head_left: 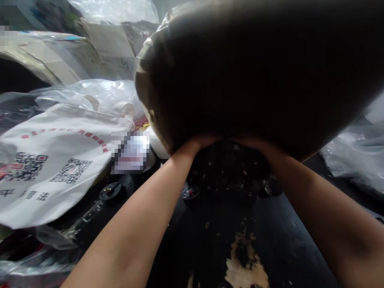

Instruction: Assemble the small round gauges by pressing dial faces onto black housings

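Observation:
A large dark bulky object (pixel 255 72), with a shiny plastic-like edge on its left side, fills the upper right of the view. Both forearms reach forward under it. My left hand (pixel 207 140) is at its lower edge, its fingers lost in shadow. Close beside it, my right hand (pixel 249 142) also touches the underside, fingertips hard to make out. Below the hands lies a black surface (pixel 192 236) with small bits scattered on it and a worn tan patch. A small round black item (pixel 191 193) sits on this surface.
At the left lies a white cloth bag (pixel 60 132) with printed codes. Behind it are clear plastic wrapping (pixel 117 90) and cardboard boxes (pixel 111 44). Another round black item (pixel 110 192) is near the left forearm. More clear plastic (pixel 354 154) lies at the right.

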A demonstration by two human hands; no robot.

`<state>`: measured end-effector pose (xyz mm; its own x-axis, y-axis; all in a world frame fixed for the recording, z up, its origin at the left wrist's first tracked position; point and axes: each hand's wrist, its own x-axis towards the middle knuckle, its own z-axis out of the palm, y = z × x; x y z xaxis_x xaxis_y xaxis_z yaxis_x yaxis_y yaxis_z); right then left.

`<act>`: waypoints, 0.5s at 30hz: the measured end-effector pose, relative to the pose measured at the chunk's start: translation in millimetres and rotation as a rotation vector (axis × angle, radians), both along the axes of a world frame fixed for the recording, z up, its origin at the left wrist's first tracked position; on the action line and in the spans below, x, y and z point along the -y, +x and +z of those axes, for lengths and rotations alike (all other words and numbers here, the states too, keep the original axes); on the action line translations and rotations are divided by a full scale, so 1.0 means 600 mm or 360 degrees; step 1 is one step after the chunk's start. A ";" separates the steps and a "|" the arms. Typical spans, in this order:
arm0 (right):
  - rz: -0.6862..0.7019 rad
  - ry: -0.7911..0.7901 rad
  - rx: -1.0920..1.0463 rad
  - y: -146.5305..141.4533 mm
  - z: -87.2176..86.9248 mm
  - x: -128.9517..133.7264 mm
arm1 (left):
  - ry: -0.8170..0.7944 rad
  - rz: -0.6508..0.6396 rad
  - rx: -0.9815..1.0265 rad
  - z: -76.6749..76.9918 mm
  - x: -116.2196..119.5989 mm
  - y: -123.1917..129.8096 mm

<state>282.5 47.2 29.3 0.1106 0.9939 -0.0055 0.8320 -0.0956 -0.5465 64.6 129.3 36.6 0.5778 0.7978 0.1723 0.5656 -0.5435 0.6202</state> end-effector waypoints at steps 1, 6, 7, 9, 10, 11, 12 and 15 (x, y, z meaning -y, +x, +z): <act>0.0019 -0.0032 0.0005 -0.008 0.002 0.008 | -0.0054 -0.0057 -0.0035 0.003 0.011 0.001; 0.0025 -0.0138 0.0026 -0.048 0.006 0.051 | -0.0257 -0.0090 -0.0138 -0.001 0.066 0.000; 0.0011 -0.0140 0.0031 -0.054 0.005 0.058 | -0.0265 -0.0048 -0.0143 -0.005 0.077 -0.002; -0.0035 -0.0123 0.0036 -0.065 0.004 0.068 | -0.0247 0.0045 -0.0134 -0.017 0.100 -0.007; -0.0069 -0.0102 0.0034 -0.071 0.004 0.071 | -0.0227 0.0083 -0.0121 -0.023 0.112 -0.010; -0.0108 -0.0067 0.0028 -0.076 0.006 0.075 | -0.0206 0.0110 -0.0101 -0.027 0.122 -0.012; -0.0150 -0.0016 0.0019 -0.082 0.010 0.080 | -0.0184 0.0128 -0.0074 -0.028 0.131 -0.013; -0.0260 0.0246 -0.0016 -0.102 0.037 0.120 | -0.0088 0.0176 0.0043 -0.006 0.152 -0.017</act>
